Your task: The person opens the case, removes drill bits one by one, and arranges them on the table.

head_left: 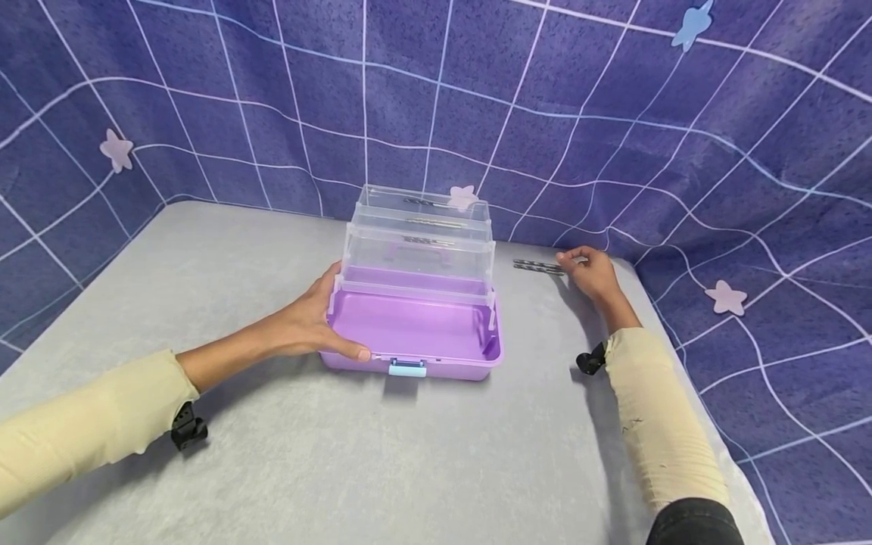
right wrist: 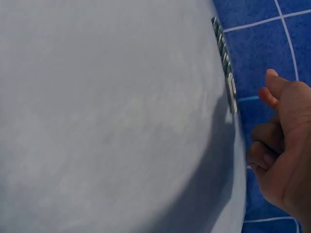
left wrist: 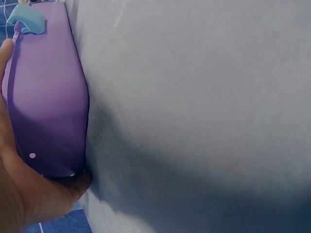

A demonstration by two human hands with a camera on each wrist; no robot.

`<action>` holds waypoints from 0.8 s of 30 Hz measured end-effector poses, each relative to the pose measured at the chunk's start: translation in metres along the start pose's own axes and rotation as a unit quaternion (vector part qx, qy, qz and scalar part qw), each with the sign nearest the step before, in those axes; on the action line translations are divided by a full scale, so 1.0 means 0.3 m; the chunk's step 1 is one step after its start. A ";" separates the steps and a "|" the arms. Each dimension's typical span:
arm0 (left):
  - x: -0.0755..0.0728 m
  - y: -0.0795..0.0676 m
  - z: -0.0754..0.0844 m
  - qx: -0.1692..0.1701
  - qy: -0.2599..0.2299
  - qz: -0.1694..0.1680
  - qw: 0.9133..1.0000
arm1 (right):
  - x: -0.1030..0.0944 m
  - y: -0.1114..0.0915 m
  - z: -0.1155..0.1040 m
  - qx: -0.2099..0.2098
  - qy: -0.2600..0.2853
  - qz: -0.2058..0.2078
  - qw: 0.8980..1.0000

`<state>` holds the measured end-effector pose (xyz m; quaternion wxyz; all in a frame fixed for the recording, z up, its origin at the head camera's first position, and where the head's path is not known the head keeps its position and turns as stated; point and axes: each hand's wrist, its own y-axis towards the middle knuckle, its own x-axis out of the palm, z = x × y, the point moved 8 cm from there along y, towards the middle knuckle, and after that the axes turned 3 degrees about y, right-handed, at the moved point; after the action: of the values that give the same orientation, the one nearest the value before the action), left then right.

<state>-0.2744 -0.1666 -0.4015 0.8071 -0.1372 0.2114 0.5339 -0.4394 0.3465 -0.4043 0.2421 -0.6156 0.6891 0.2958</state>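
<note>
Use the purple box (head_left: 415,325) as clock centre, head view, 12 o'clock farthest from the wearer. Find the box open on the grey table (head_left: 422,469), clear trays (head_left: 381,253) raised toward 12 o'clock, turquoise latch (head_left: 407,369) at 6 o'clock. Find at least two drill bits (head_left: 534,268) flat on the table between 2 and 3 o'clock, apart from the box.

Left hand (head_left: 306,318): clamped around the box at 8 to 9 o'clock, thumb over the front rim. Right hand (head_left: 589,272): just beside the drill bits, at their 3 o'clock end; fingers loosely bent, nothing visibly held. Cannot tell contact with the shanks.

CAUTION (by judgement):
- Possible rolling of the drill bits toward 12 o'clock. Likely cause: round bodies, careless fingertip push, nearness to the far edge.
- Possible pinching of left-hand fingers. Likely cause: sudden folding of the raised trays close by.
- Possible spill of the slim metal pieces (head_left: 425,241) showing in the trays. Likely cause: jolting or tilting of the box, steadied from one side only.

Markings: no brand, label or legible writing on box or latch. On the hanging fabric (head_left: 409,113), only grid lines and stars. Any engraving on the shanks too small to read.
</note>
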 end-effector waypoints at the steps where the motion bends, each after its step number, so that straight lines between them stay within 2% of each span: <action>1: 0.000 0.001 0.000 0.003 -0.006 -0.001 1.000 | -0.002 -0.001 -0.013 -0.003 0.005 0.002 1.000; 9: -0.001 -0.004 0.001 0.005 -0.001 0.006 1.000 | 0.011 -0.016 -0.149 -0.028 0.044 0.003 0.999; 12: 0.006 -0.003 0.000 0.007 -0.023 -0.002 1.000 | 0.023 -0.015 -0.199 -0.042 0.046 -0.002 0.998; 16: 0.012 -0.005 -0.011 -0.014 -0.038 -0.014 0.999 | 0.038 -0.013 -0.262 -0.056 0.058 -0.009 0.997; 20: 0.012 -0.011 -0.026 -0.044 -0.002 -0.018 0.999 | 0.054 -0.011 -0.330 -0.071 0.071 -0.014 0.995; 24: 0.011 -0.013 -0.029 -0.049 0.025 -0.019 0.998 | 0.067 -0.006 -0.397 -0.089 0.077 -0.010 0.993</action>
<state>-0.2714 -0.1693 -0.4107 0.8040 -0.1938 0.2021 0.5246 -0.4364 0.2481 -0.3340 0.1357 -0.6625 0.6704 0.3054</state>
